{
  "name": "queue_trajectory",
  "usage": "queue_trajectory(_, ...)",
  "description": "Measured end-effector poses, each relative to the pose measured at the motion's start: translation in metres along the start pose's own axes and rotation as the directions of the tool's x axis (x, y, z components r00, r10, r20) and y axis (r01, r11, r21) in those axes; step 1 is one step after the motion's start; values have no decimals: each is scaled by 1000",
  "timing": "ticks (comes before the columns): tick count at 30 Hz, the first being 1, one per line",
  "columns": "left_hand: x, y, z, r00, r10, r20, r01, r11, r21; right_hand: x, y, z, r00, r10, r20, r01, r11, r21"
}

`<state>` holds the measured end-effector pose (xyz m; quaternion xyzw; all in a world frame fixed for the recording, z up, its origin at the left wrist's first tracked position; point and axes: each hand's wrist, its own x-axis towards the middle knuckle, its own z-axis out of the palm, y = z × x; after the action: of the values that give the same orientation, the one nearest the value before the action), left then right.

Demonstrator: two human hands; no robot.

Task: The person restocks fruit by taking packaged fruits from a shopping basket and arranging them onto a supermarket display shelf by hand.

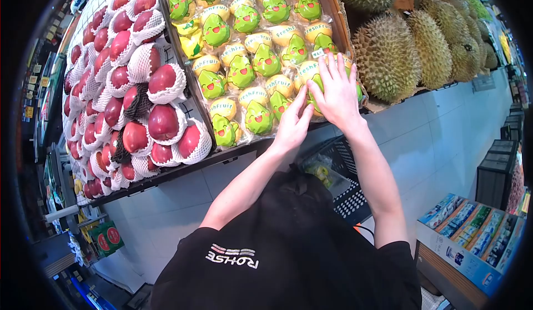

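Rows of wrapped fruits (pixel 258 116) with green smiling cartoon prints and "FreshFruit" lettering fill a cardboard tray (pixel 189 82). At the tray's front right, my right hand (pixel 337 92) lies over the packs with its fingers stretched out, palm down. My left hand (pixel 294 124) is just left of it at the front edge, fingers extended, its fingertips close to the right hand's thumb. Nothing is visibly gripped by either hand. Part of the packs under the right hand is hidden.
Red apples (pixel 163 122) in white foam nets are stacked on the left. Spiky durians (pixel 387 57) lie on the right. Below the stand is a black basket (pixel 347 199) with a bagged item. Boxed goods (pixel 472 227) stand at the lower right.
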<state>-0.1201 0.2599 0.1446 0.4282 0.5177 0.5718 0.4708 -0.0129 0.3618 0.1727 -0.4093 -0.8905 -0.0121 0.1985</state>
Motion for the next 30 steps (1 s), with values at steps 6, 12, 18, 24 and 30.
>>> queue_trajectory(6, -1, -8, -6, 999, 41, 17, -41, 999, -13, -10, -24, -13, 998, -41, -37, 43, 997, 58)
queue_trajectory(12, -10, -16, -11, 999, 1, -53, -3, 999, -38, -21, -31, -16, 998, -1, -59, 8, 992, 128)
queue_trajectory(18, -30, -6, -18, 997, 33, -71, -40, 995, -88, -50, -44, -22, 974, -43, -223, 119, 933, 340)
queue_trajectory(24, -95, -21, -47, 999, -25, 33, 16, 969, 246, -140, -84, -2, 978, 183, -103, -52, 686, 726)
queue_trajectory(30, -133, -49, -61, 863, -463, 201, 306, 796, 522, -161, -77, 0, 953, 301, 33, -217, 601, 769)
